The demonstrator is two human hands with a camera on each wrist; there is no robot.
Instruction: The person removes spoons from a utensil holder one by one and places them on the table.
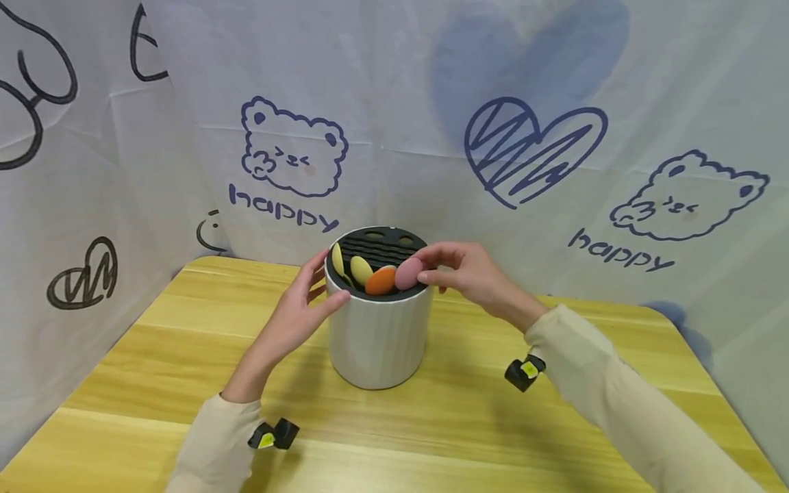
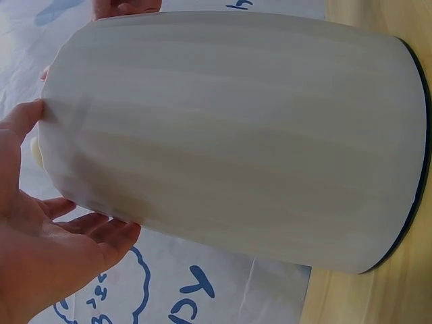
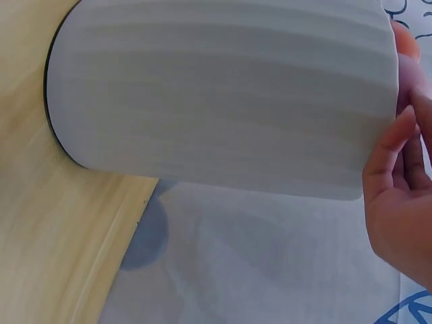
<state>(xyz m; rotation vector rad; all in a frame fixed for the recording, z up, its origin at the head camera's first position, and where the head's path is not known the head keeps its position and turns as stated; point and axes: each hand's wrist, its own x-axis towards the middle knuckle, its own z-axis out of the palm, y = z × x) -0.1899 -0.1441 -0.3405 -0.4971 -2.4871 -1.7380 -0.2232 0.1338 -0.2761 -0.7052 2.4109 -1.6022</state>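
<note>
A white ribbed cylindrical holder (image 1: 379, 342) with a black slotted top (image 1: 385, 250) stands upright on the table. Several smooth oval pieces poke out of the slots: a yellow one (image 1: 361, 271), another yellow one seen edge-on (image 1: 337, 260), an orange one (image 1: 381, 281) and a pink one (image 1: 408, 273). Between thumb and fingertips, my right hand (image 1: 465, 274) pinches the pink piece at the right rim. Its lower part is hidden inside the holder. My left hand (image 1: 296, 311) rests against the holder's left side, fingers spread along the wall and thumb at the front rim.
The wooden table (image 1: 468, 431) ends a short way behind the holder. White cloth (image 1: 394, 137) with bear and heart drawings hangs behind and to the left. Small black devices (image 1: 274, 434) are worn at both wrists.
</note>
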